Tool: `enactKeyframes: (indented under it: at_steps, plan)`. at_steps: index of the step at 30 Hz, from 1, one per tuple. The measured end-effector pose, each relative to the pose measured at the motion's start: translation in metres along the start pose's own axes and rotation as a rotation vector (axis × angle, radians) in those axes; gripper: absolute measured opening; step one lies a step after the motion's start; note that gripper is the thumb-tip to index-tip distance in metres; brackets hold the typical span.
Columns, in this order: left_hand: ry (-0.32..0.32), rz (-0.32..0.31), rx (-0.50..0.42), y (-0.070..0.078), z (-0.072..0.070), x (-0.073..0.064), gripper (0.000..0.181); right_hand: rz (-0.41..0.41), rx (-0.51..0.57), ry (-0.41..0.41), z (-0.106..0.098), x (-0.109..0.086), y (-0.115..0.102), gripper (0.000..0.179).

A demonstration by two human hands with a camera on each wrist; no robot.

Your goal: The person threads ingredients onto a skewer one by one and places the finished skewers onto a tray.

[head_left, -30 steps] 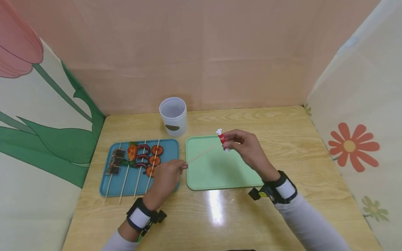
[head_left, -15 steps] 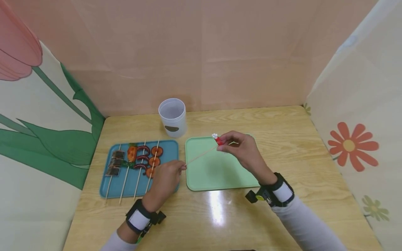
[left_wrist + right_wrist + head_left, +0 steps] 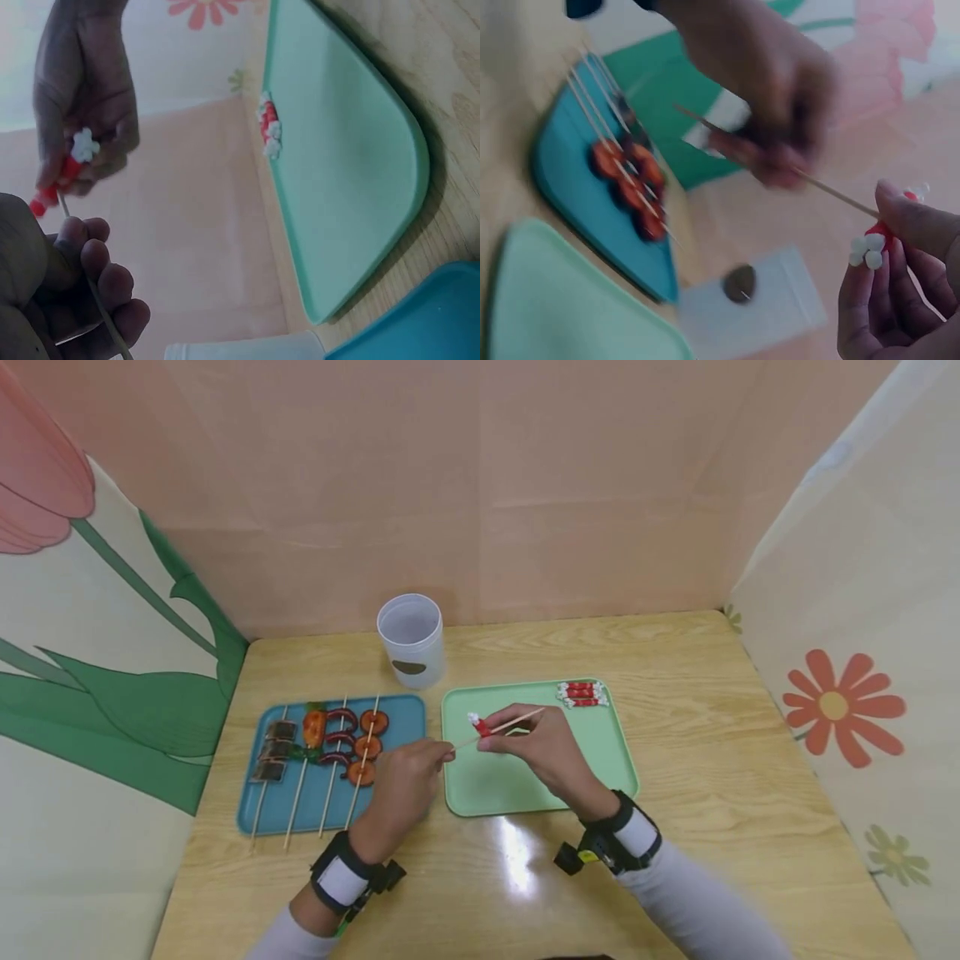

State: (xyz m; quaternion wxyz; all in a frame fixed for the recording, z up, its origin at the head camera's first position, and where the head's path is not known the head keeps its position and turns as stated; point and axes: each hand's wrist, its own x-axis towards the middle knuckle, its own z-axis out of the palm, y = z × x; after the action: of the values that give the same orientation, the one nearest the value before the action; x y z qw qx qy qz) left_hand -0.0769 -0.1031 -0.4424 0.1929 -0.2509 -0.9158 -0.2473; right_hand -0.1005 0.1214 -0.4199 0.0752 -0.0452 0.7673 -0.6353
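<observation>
My left hand (image 3: 405, 781) grips a thin wooden skewer (image 3: 465, 744) near the right edge of the blue tray. Over the green tray (image 3: 480, 793), my right hand (image 3: 546, 750) pinches a small red piece with white flower-like ends (image 3: 480, 725), which looks like a toy crab stick. The skewer runs through this piece, and its far end sticks out above the right hand. In the right wrist view, thumb and fingers hold the red piece (image 3: 877, 238) crosswise on the skewer (image 3: 836, 193). The left wrist view shows the skewer (image 3: 105, 315) crossing the left fingers.
Several similar red-and-white pieces (image 3: 582, 693) lie at the green tray's back right corner. The blue tray (image 3: 300, 814) on the left bears several loaded skewers (image 3: 315, 727). A white cup (image 3: 412, 643) stands behind the trays, near the back wall (image 3: 480, 527).
My right hand has moved left and down toward the left hand, sliding the red piece along the skewer. The skewer's end now shows beyond it, and the pieces on the green tray are uncovered.
</observation>
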Motion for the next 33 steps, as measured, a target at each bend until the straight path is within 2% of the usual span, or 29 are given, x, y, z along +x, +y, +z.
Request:
enactKeyframes:
  at_steps: [5,8,10,12,14,16,18,20,23,33]
  plan:
    - [0.002,0.0,-0.007,0.0,0.0,0.0,0.011,-0.019,0.047,-0.036,0.018,0.003,0.008,0.027]
    - [0.02,-0.027,-0.017,-0.003,-0.003,-0.004,0.017,-0.073,-0.039,-0.089,0.014,0.007,0.014,0.027]
    - [0.029,-0.047,-0.019,-0.006,-0.005,-0.006,0.02,-0.127,-0.207,-0.101,0.002,0.01,0.022,0.028]
    - [0.036,-0.07,-0.004,-0.01,-0.007,-0.009,0.021,-0.204,-0.489,-0.062,-0.016,0.015,0.036,0.026]
    - [0.041,-0.093,0.005,-0.014,-0.01,-0.011,0.021,-0.254,-0.752,0.013,-0.04,0.022,0.054,0.025]
    - [0.046,-0.116,0.008,-0.017,-0.013,-0.012,0.021,-0.263,-0.97,0.093,-0.065,0.03,0.075,0.022]
    - [0.048,-0.137,0.004,-0.02,-0.015,-0.014,0.021,-0.251,-1.101,0.144,-0.086,0.038,0.096,0.02]
    - [0.052,-0.156,0.001,-0.022,-0.017,-0.014,0.021,-0.214,-1.145,0.159,-0.101,0.043,0.112,0.019]
    - [0.054,-0.173,-0.002,-0.024,-0.018,-0.016,0.019,-0.19,-1.168,0.138,-0.113,0.045,0.127,0.022]
    - [0.062,-0.175,0.011,-0.027,-0.019,-0.017,0.012,-0.209,-1.249,0.118,-0.114,0.05,0.137,0.012]
